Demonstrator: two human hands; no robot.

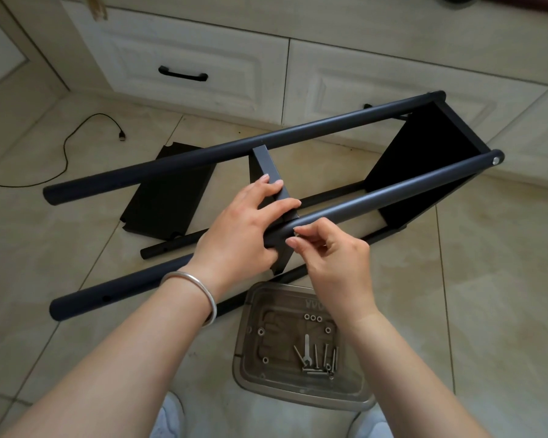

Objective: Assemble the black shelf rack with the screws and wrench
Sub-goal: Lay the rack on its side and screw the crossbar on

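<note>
The black shelf rack (314, 172) lies on its side across the middle of the frame, its matte round poles running from lower left to upper right. A flat black panel (424, 165) closes its upper-right end, where a silver screw head (497, 159) shows in the near pole's tip. A second, narrower panel (271, 175) stands on edge between the two upper poles at centre frame. The left hand (244, 229) grips this panel where it meets the near pole (377, 197), fingers curled over the panel's top edge and thumb under the pole. Just beside it to the right, the right hand (332, 257) pinches a small silver screw (295, 234) between thumb and forefinger, its tip at the pole's side. A plain silver bangle (193, 286) circles the left wrist.

Below the hands, at lower centre, a shallow clear plastic tray (250, 358) with rounded corners holds long silver screws (321, 357), a small flat wrench (306, 350) and several nuts (313, 318). A loose black panel (165, 197) with notched corners lies flat at centre left, under the far pole. The floor (487, 295) is glossy beige tile with thin grout lines, with open tile at right and lower left. A thin black cable (73, 137) curls at upper left, in front of cream panelled cabinets (203, 45) with a black handle (183, 74)
</note>
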